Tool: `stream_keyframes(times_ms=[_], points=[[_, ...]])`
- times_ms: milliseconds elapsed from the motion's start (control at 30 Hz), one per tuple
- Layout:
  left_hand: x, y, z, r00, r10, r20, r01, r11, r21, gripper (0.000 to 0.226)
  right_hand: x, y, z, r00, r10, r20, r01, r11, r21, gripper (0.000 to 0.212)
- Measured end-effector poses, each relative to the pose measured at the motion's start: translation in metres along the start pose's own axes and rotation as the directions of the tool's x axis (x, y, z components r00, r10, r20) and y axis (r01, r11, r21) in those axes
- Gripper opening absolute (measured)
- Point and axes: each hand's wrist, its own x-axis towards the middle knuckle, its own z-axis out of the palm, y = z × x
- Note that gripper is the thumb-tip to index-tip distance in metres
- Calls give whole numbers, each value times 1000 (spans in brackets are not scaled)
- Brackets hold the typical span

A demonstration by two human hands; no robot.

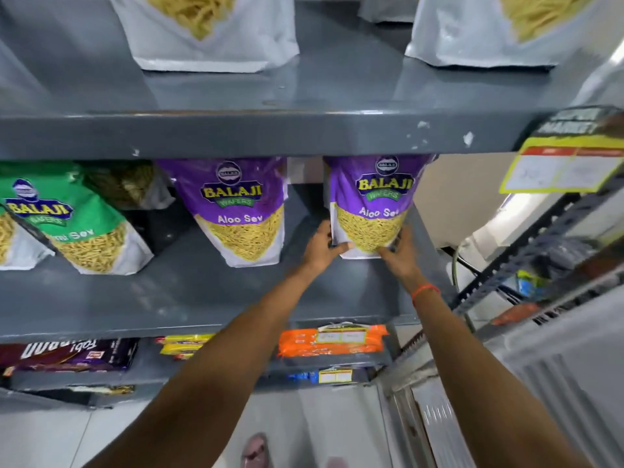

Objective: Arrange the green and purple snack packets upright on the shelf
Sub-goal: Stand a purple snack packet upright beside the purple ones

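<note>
A purple Aloo Sev packet (369, 204) stands upright at the right end of the grey middle shelf (175, 292). My left hand (320, 246) grips its lower left corner and my right hand (400, 253) grips its lower right side. A second purple packet (243, 211) stands upright to its left, apart from it. Further left a green Sev packet (71, 224) leans tilted, with another green packet (10, 238) partly cut off at the frame's left edge. A dim packet (125, 185) lies behind them.
The upper shelf (304, 130) holds white packets (206, 28) just above the purple ones. Lower shelves carry an orange pack (332, 341), yellow packs (184, 346) and dark purple boxes (74, 354). A yellow price tag (567, 167) and a metal rack (540, 251) stand at right.
</note>
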Motion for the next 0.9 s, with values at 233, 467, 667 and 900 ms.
stream_keyframes(times_ms=[233,467,667,900], points=[[-67,-15,19,996,16,-82,-21,997,-70,43,-57,21,-21,996,-28,88,24,999,36,65],[-115,-20,33,997,9,-74,-16,995,-97,55,-95,36,-37,993,-14,115,7,998,61,73],[-121,-10,26,999,15,-49,-12,998,61,82,-120,16,-25,990,-43,-137,52,997,61,64],[-132,0,-26,856,429,-288,-325,880,347,82,-157,-38,60,766,-544,-343,495,839,-226,27]])
